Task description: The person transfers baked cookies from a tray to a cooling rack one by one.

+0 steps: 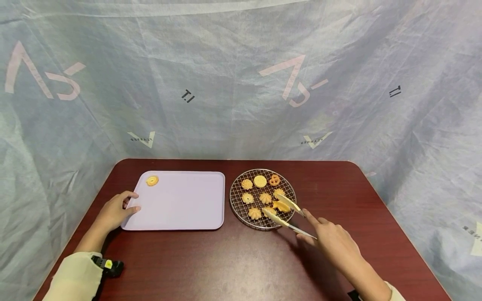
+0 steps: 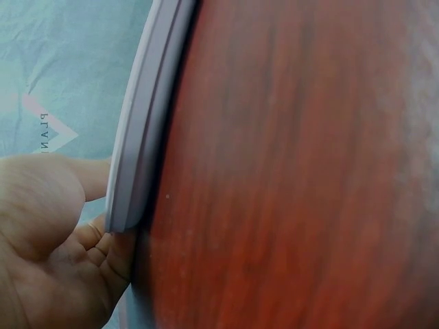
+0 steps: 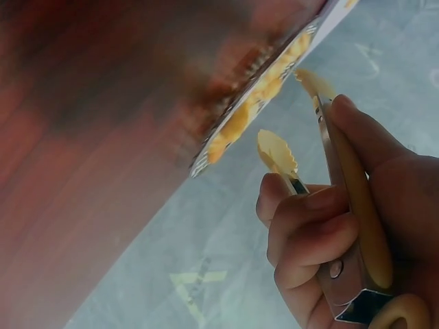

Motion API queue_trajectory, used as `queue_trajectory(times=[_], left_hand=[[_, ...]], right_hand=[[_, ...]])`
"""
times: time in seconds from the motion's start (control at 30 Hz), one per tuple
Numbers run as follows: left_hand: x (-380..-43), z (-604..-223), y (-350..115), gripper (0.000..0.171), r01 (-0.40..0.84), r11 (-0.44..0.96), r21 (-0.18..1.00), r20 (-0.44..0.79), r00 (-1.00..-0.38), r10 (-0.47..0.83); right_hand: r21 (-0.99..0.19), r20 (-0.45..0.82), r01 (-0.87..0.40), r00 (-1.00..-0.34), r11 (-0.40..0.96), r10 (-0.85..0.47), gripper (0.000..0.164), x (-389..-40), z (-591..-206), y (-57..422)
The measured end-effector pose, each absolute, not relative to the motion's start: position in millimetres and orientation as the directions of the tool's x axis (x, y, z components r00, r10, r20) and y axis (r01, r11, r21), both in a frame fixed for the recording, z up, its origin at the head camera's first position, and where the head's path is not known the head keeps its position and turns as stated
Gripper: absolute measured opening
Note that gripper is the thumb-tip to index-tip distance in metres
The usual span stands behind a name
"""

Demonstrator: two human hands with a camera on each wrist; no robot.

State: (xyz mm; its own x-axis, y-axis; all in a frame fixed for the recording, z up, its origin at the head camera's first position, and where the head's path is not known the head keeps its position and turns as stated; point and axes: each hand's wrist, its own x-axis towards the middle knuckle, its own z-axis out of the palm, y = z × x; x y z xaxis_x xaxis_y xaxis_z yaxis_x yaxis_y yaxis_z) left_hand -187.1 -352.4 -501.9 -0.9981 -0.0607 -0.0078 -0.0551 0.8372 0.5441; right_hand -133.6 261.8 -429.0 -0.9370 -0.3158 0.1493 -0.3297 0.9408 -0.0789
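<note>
My left hand (image 1: 114, 212) grips the left edge of a pale lilac tray (image 1: 180, 205), its thumb and fingers on either side of the rim in the left wrist view. One round cookie (image 1: 152, 180) lies in the tray's far left corner. On the right, my right hand (image 1: 335, 242) holds metal tongs (image 3: 336, 154) with cream-coloured tips. Their tips are spread apart over the near right part of a round wire rack (image 1: 236, 194). Between or under them lie a long ridged cookie (image 1: 281, 206) and a partly hidden cookie (image 1: 269, 212); contact cannot be told.
Several other cookies sit on the rack, among them a pretzel (image 1: 274, 180), a round waffle-patterned cookie (image 1: 260, 181) and a flower-shaped cookie (image 1: 255, 213). Tray and rack stand side by side on a dark red wooden table (image 1: 211, 263). A grey cloth (image 1: 233, 117) hangs behind.
</note>
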Motion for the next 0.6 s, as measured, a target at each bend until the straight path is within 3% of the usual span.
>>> queue_trajectory(times=[0.6], left_hand=[[-186,-502,-351,0.043,-0.048,0.836,0.547,0.001,-0.998,-0.058]], right_hand=[[-0.098,0.146,-0.486,-0.87,0.868,-0.471,0.077,-148,-432,176]])
